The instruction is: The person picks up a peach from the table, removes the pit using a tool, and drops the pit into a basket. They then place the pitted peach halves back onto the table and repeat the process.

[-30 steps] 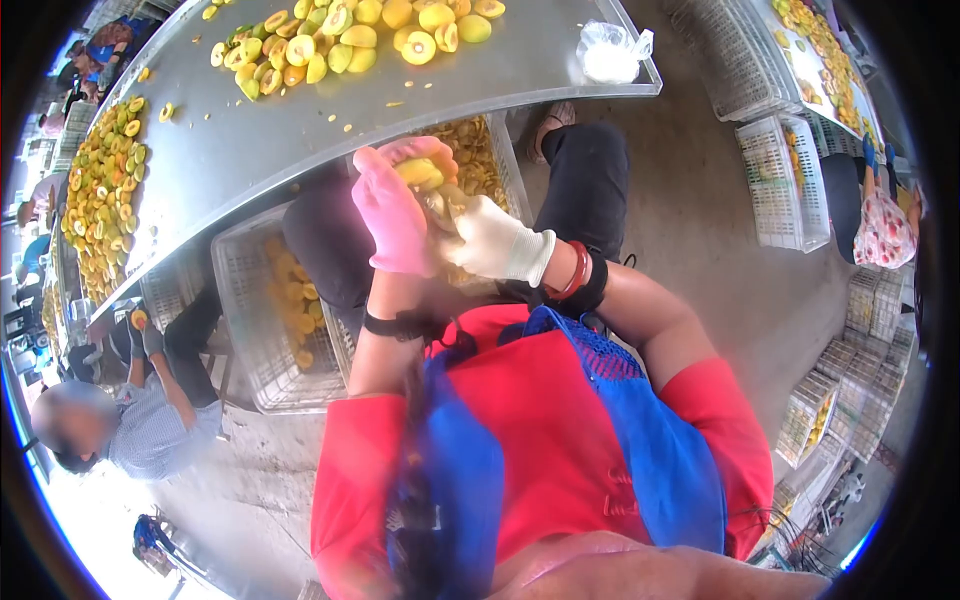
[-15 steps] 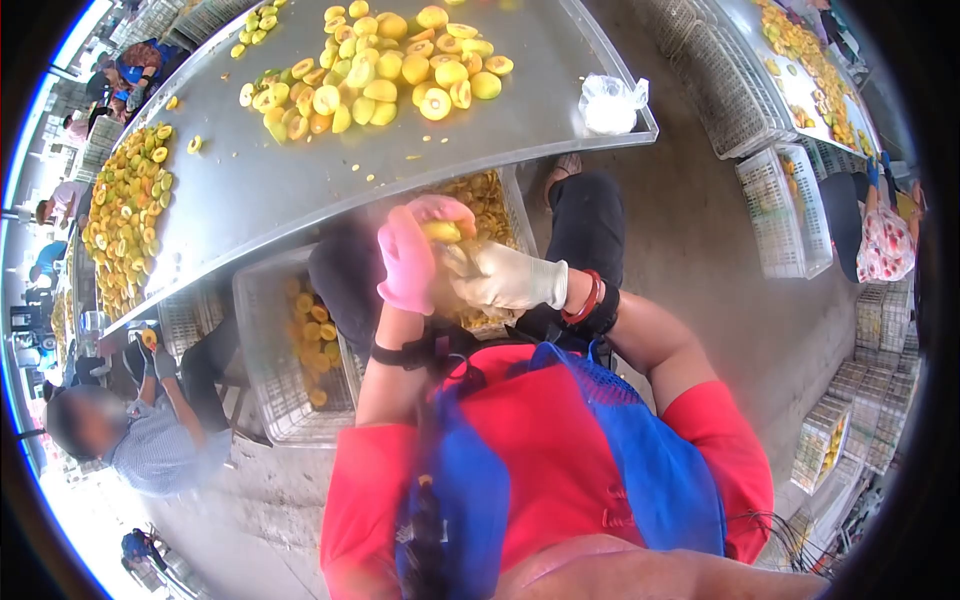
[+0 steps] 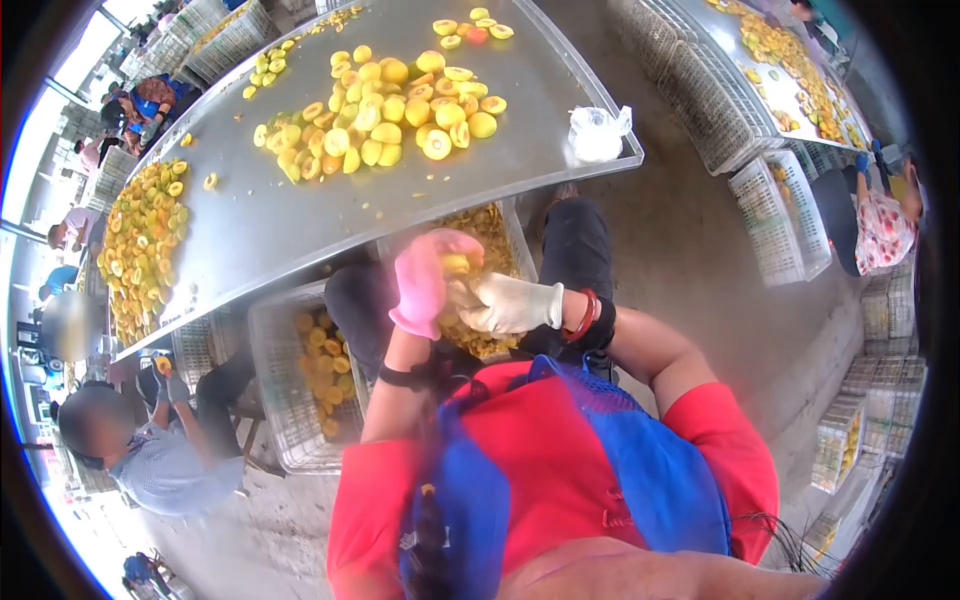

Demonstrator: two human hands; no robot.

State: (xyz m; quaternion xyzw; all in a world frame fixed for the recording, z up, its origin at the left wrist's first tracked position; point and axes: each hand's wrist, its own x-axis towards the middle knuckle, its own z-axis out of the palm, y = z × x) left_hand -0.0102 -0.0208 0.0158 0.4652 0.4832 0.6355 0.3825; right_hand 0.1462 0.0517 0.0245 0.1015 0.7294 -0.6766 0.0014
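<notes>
My left hand (image 3: 422, 282), in a pink glove, is closed around a piece of yellow peach (image 3: 456, 264), which shows between the fingers. Against it from the right comes my right hand (image 3: 515, 304) in a whitish glove, its fingers curled; blur hides what they grip. Both hands meet above a crate (image 3: 524, 243) of cut fruit pieces between my knees. Beyond them, a heap of halved yellow peaches (image 3: 385, 112) lies on the metal table (image 3: 265, 212).
Left of my legs stands a white crate (image 3: 268, 385) with peach halves. A white plastic bag (image 3: 597, 137) sits at the table's near right corner. Another fruit heap (image 3: 145, 250) lies at left, near a seated co-worker (image 3: 175, 465). Stacked crates (image 3: 690, 95) stand at right.
The view has shifted, so the table and crates appear slightly lower. My hands stay together over the crate, the left still around the peach.
</notes>
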